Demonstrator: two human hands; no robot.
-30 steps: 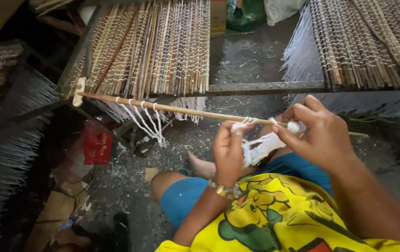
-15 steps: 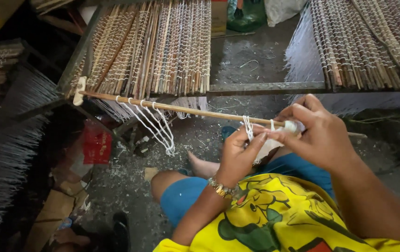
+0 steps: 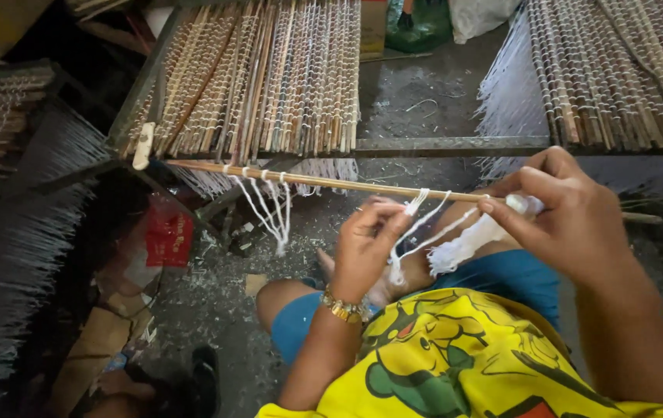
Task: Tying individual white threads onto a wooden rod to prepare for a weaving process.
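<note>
While each grip pinches: two hands, left hand, right hand; one stick, white string.

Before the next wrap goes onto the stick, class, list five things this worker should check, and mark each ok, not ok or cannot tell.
1. Right hand steadies the stick: ok.
2. Left hand pinches the string: ok.
3. String looped round the stick at the newest wrap: ok.
4. Finished knots spaced along the stick, tails hanging: ok.
5. String bundle free of tangles: cannot tell.
</note>
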